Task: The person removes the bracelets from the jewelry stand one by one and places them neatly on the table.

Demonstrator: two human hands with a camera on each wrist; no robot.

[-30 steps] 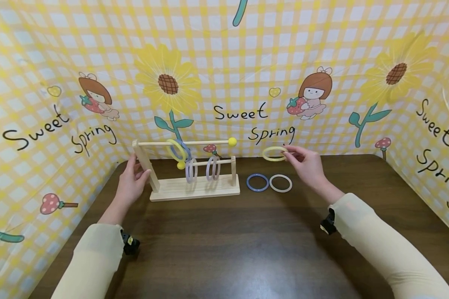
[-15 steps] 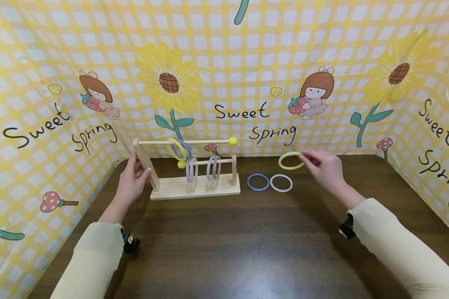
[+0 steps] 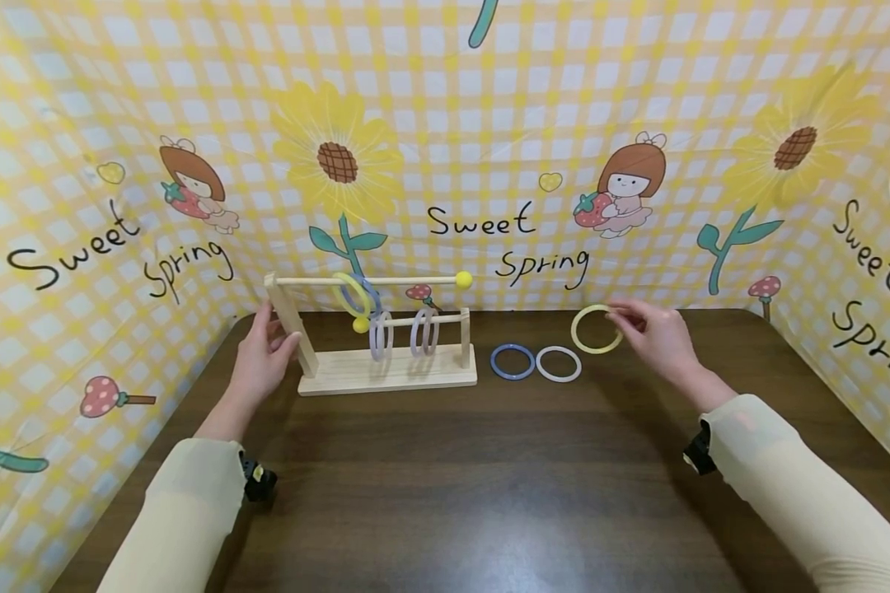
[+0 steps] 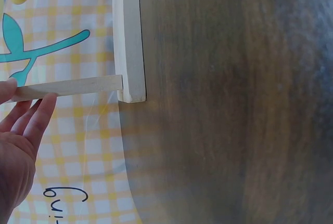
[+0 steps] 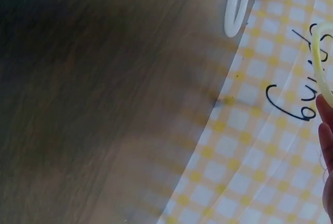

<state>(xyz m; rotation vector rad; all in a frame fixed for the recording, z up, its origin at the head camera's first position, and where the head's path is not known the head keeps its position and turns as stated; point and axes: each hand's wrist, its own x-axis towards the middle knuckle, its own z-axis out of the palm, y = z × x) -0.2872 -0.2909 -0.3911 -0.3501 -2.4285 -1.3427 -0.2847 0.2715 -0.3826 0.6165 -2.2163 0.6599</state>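
Observation:
My left hand (image 3: 262, 354) holds the tall left post (image 4: 78, 85) of a wooden ring stand (image 3: 386, 375), thumb on one face and fingertips on the other. A yellow ring and a blue ring hang on the stand's upper rod (image 3: 408, 282), which ends in a yellow ball. Several pale lilac rings (image 3: 425, 333) hang on the lower rod. To the right, my right hand (image 3: 656, 336) pinches a yellow ring (image 3: 577, 339) by its edge between thumb and fingers. In the right wrist view only part of that ring and some fingertips show.
A blue ring (image 3: 512, 376) and a whitish ring (image 3: 559, 379) lie side by side on the brown table (image 3: 445, 494), right of the stand's base. Checked yellow cloth (image 3: 445, 123) rises behind the table and along both sides.
My right hand has moved right and slightly down with the yellow ring, away from the stand, and the ring has tilted to show its round face. My left hand stays on the post.

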